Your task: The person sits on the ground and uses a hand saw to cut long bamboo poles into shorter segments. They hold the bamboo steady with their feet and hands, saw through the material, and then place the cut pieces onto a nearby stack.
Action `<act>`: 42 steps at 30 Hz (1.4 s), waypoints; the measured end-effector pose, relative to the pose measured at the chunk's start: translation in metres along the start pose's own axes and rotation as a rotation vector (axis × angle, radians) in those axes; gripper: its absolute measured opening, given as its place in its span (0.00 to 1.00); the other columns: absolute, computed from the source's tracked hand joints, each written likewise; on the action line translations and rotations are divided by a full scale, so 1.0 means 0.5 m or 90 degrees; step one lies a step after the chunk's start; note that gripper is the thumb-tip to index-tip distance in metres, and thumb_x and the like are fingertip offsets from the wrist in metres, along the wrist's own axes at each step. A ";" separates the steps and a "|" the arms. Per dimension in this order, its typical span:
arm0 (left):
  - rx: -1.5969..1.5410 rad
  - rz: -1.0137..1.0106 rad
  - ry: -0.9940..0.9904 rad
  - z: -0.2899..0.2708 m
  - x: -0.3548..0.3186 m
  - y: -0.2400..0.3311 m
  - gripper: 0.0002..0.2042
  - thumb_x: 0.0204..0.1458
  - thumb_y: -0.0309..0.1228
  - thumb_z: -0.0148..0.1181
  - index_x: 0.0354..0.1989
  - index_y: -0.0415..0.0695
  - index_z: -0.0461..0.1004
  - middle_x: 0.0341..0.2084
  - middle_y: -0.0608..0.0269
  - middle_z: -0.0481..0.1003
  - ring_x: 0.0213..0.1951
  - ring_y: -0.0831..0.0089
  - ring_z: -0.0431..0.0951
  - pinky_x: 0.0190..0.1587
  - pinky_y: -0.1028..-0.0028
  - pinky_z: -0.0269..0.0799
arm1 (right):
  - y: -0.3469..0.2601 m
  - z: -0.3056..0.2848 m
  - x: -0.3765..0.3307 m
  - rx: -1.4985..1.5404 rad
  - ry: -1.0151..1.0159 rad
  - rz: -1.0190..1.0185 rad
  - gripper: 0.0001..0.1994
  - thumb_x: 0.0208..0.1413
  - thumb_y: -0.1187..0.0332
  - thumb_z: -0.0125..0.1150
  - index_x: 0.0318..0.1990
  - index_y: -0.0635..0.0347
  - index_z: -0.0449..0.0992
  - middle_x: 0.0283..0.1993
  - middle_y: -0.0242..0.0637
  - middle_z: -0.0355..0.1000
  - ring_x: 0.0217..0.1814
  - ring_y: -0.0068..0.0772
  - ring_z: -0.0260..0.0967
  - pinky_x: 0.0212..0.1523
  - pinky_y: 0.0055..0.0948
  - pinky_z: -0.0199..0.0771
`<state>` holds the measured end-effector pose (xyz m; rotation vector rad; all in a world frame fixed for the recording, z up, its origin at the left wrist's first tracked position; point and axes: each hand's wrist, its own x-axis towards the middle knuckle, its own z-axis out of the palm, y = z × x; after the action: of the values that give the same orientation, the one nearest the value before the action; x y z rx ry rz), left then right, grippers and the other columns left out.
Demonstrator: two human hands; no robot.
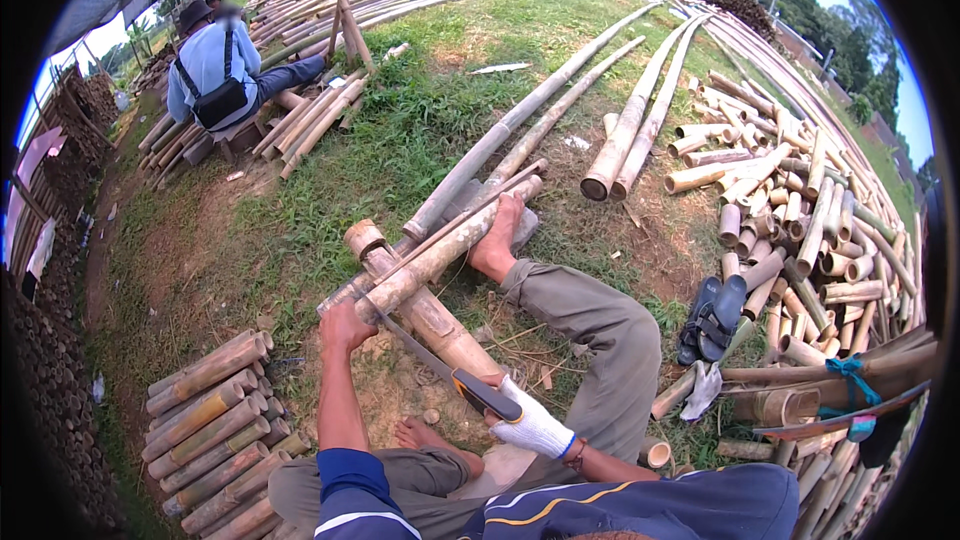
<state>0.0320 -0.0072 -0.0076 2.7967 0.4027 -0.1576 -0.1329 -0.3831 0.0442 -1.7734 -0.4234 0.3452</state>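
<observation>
My right hand (515,420), in a white knitted glove, is closed round the yellow-and-black handle of a hand saw (487,397). Its blade runs up and left to the near end of a mottled bamboo pole (440,252). At that end my bare left hand (345,327) is wrapped round the bamboo; its fingertips are partly hidden. A thin bamboo strip (455,217) lies along the pole. Beneath, a thick bamboo log (430,318) with an upright stub (365,238) supports the pole crosswise. My bare right foot (497,240) rests against the pole farther along.
Cut bamboo lengths (215,420) are stacked at lower left. A larger heap (790,210) lies at right, with black sandals (712,318) on its near side. Long poles (640,105) stretch away over the grass. Another person (215,70) sits at the far left beside more bamboo.
</observation>
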 end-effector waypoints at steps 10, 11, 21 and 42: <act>0.037 0.020 -0.024 -0.023 0.010 -0.013 0.35 0.33 0.48 0.79 0.50 0.38 0.83 0.45 0.38 0.85 0.50 0.43 0.85 0.57 0.53 0.81 | 0.013 0.049 -0.020 -0.027 0.034 0.034 0.30 0.57 0.71 0.66 0.69 0.54 0.66 0.48 0.42 0.75 0.48 0.38 0.78 0.53 0.34 0.77; 0.039 0.019 -0.035 -0.025 0.010 -0.014 0.34 0.34 0.48 0.79 0.50 0.38 0.83 0.45 0.38 0.85 0.50 0.43 0.85 0.57 0.53 0.81 | 0.004 0.024 -0.083 -0.019 0.025 0.063 0.31 0.57 0.71 0.66 0.69 0.54 0.66 0.48 0.41 0.75 0.48 0.36 0.78 0.53 0.33 0.77; -0.013 0.013 -0.010 -0.026 -0.006 0.005 0.36 0.32 0.45 0.81 0.51 0.37 0.83 0.44 0.38 0.85 0.49 0.44 0.86 0.57 0.54 0.81 | 0.039 0.124 0.304 0.180 -0.048 0.064 0.26 0.57 0.74 0.66 0.63 0.58 0.67 0.44 0.36 0.72 0.43 0.28 0.71 0.47 0.29 0.74; -0.021 0.033 -0.002 -0.003 0.000 -0.026 0.33 0.33 0.46 0.77 0.48 0.37 0.83 0.46 0.40 0.84 0.50 0.44 0.85 0.57 0.54 0.80 | 0.110 0.162 0.359 0.103 -0.019 0.045 0.27 0.60 0.76 0.63 0.67 0.61 0.66 0.51 0.40 0.74 0.49 0.30 0.73 0.54 0.30 0.75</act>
<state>0.0281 0.0051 -0.0101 2.7709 0.3296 -0.1428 -0.0038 -0.2430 -0.0301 -1.6291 -0.3435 0.4444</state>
